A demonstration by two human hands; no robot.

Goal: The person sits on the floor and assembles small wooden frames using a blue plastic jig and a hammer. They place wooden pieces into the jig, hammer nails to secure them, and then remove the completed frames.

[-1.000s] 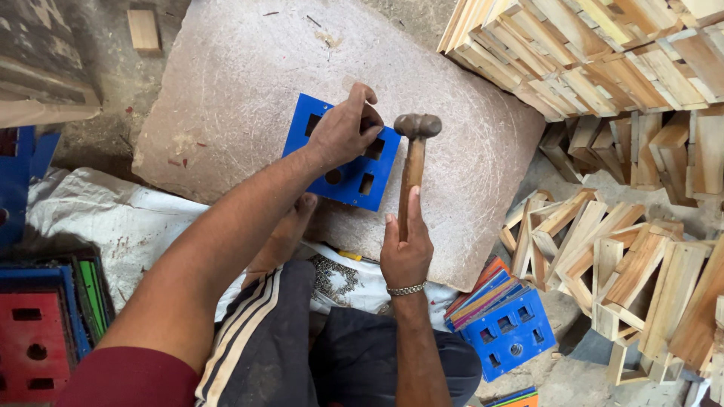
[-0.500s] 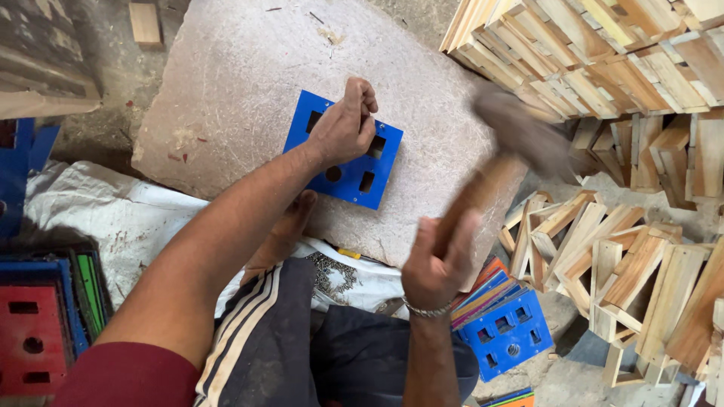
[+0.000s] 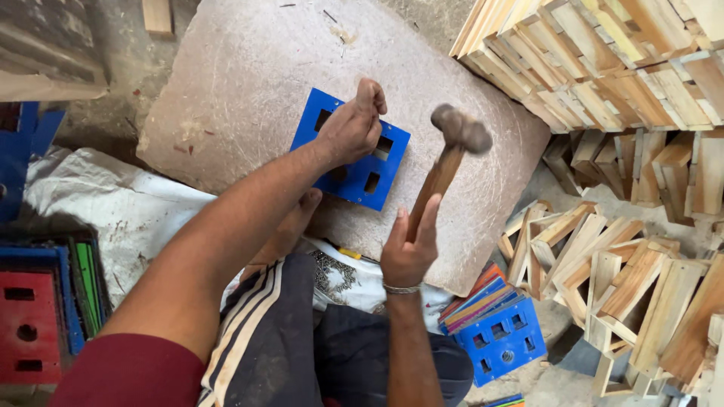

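The left hand (image 3: 353, 126) has its fingers (image 3: 371, 96) pinched together over the middle of a blue square board (image 3: 351, 160); whatever they pinch is too small to make out. The board has shaped holes cut through it and lies flat on a big pale stone slab (image 3: 249, 90), tilted like a diamond as seen from the head camera. The heel of the hand and the wrist cover part of the board's left half.

The right hand (image 3: 408, 249) has its fingers clenched around the lower end of a wooden hammer handle. The hammer (image 3: 451, 154) is raised above the slab, its dark metal head blurred, just right of the blue board and not touching it.

A bare foot (image 3: 290, 226) rests on the near edge of the slab beside the left forearm. White sacking (image 3: 113, 215) is spread on the floor to the left. At the far left sits a stack of coloured boards (image 3: 34, 316), red on top with blue and green edges beside it. Below the right hand is another pile of coloured boards (image 3: 498, 328), a blue one with cut-outs on top. Plain wooden frames (image 3: 626, 279) lie heaped at the right, and stacked wooden frames (image 3: 603, 60) fill the upper right corner, crowding the slab's right edge.
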